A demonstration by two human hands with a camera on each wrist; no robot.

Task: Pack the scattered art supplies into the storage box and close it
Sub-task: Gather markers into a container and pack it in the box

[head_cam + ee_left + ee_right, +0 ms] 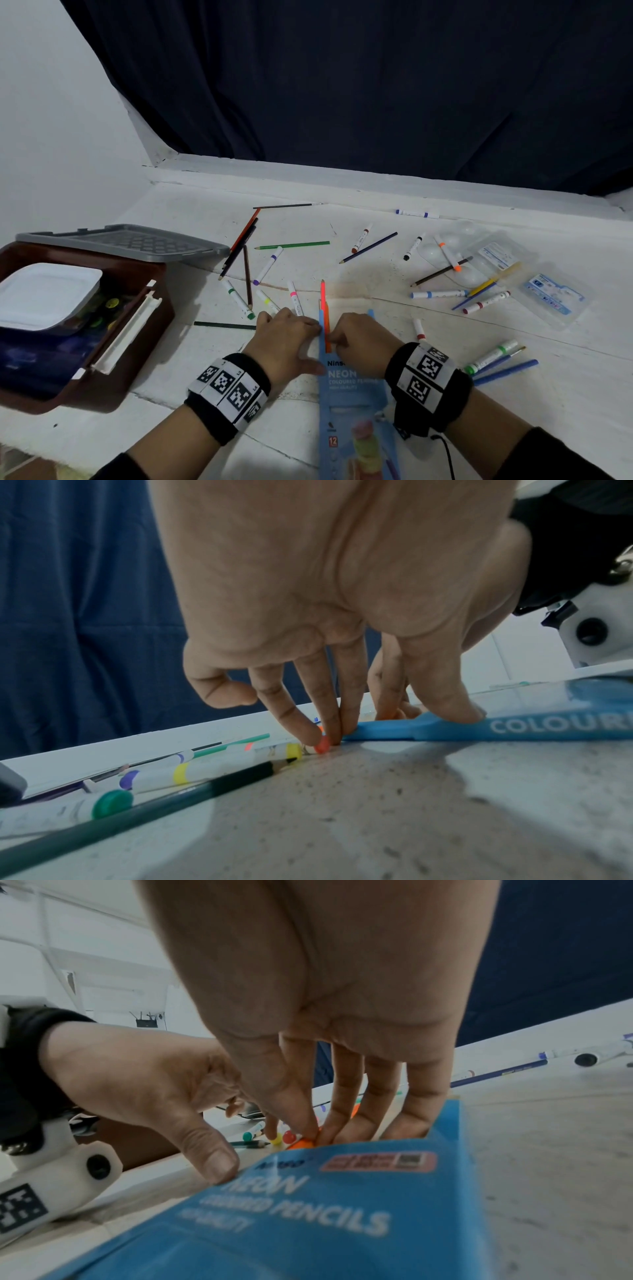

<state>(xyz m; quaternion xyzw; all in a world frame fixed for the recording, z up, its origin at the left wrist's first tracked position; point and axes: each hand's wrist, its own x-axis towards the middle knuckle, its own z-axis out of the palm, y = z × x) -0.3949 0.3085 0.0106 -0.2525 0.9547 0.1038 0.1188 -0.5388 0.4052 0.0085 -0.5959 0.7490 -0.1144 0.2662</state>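
Observation:
A blue coloured-pencil pack (pixel 354 394) lies flat in front of me, its open end pointing away. An orange pencil (pixel 327 322) and a red neon pencil (pixel 322 291) stick out of that end. My left hand (pixel 310 342) holds the pack's mouth at its left edge, thumb on top (pixel 459 710) and fingertips at the flap. My right hand (pixel 316 1135) pinches the orange pencil (pixel 301 1144) between thumb and forefinger at the opening. The brown storage box (pixel 150 329) stands open on the left, its grey lid (pixel 130 241) folded back behind it.
Several markers and pencils lie scattered beyond the hands, among them a green pencil (pixel 294 244), a dark green pencil (pixel 224 325) and a blue pencil (pixel 370 247). A clear plastic blister tray (pixel 496 260) sits at the right. A white palette (pixel 48 294) fills part of the box.

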